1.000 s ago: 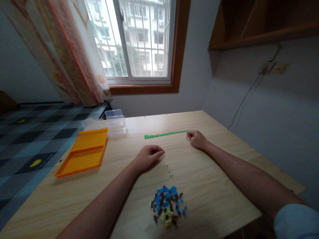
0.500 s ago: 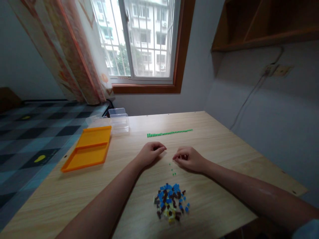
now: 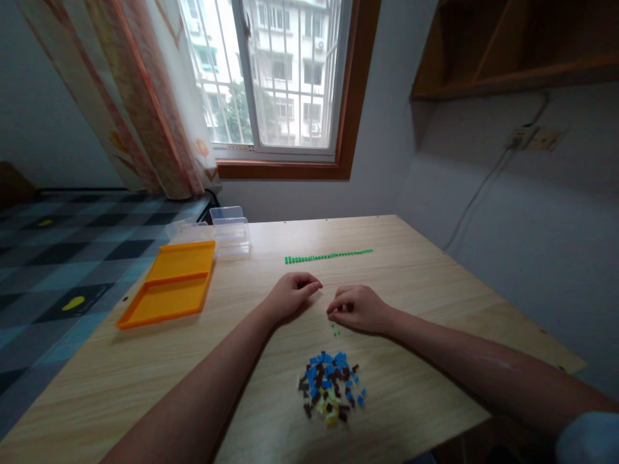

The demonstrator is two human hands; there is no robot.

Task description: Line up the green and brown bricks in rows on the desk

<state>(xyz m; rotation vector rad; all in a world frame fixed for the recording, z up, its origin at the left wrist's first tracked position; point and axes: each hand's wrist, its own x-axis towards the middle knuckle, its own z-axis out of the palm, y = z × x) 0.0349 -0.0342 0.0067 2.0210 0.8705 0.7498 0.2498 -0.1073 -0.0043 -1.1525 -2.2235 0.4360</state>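
Note:
My left hand rests on the wooden table with its fingers curled loosely; nothing shows in it. My right hand lies just to its right, fingertips pinched down at the table beside a few loose green beads; whether a bead is in the pinch is too small to tell. A straight row of green beads runs across the table beyond both hands. A heap of blue, brown and yellow beads lies nearer to me, below the right hand.
An orange tray lies at the left of the table, with a clear plastic box behind it. The table's left edge drops to a checked floor. A window and curtain stand behind, a wall and shelf on the right.
My right hand came back from the right end of the green row to the loose green beads near the left hand. The left hand stayed put.

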